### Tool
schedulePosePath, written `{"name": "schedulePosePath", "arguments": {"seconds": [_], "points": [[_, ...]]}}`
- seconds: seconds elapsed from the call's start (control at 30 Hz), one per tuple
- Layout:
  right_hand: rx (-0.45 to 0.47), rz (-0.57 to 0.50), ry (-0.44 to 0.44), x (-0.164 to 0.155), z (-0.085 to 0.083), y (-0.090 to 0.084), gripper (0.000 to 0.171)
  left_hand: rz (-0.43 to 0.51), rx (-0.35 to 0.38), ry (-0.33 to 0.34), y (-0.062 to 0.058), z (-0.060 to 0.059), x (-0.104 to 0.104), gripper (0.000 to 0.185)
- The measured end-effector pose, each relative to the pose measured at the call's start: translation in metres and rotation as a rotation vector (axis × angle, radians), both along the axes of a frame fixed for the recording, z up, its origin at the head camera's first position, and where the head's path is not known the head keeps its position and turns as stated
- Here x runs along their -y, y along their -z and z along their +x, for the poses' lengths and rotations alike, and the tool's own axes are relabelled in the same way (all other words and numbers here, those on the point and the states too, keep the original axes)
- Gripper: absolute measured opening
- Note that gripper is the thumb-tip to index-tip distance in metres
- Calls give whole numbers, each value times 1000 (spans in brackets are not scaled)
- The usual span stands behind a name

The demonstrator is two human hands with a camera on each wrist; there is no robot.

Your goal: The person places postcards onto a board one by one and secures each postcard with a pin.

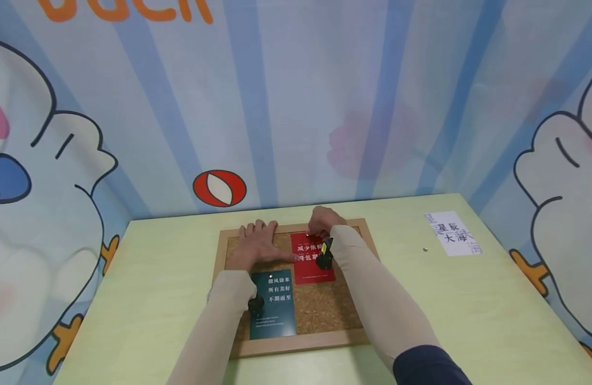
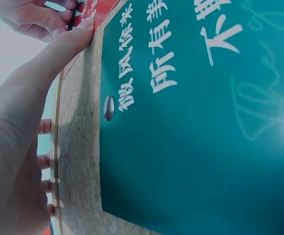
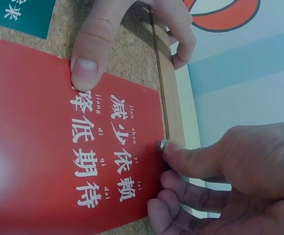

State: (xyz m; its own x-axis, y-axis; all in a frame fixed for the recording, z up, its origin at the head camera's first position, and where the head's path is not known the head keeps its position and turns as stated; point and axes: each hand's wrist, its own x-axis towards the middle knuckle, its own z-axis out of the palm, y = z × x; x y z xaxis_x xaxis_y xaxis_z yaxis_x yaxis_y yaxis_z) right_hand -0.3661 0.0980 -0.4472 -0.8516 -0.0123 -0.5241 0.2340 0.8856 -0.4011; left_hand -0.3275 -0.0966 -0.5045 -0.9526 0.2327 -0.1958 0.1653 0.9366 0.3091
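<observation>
Head view: your left hand lies flat and spread on the cork board at centre frame, its thumb stretched to the left edge of the red card. Your right hand is curled at the card's top edge. A teal card sits lower left on the board, and a white note lies at the right of the worktop.

Left wrist view: your left hand rests relaxed, gripping nothing, thumb tip touching the red card in the upper left. A pin fixes the teal card.

Right wrist view: your right hand pinches a small pin at the top edge of the red card, beside the board's wooden frame. The card is probably light, thin and slick; steady it flat near its edges.
</observation>
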Motion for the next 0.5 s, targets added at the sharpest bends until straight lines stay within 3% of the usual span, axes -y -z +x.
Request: {"name": "schedulePosePath", "arguments": {"seconds": [0.5], "points": [[-26, 22, -41, 0, 5, -6, 21, 9, -24, 5, -10, 10, -3, 114]]}}
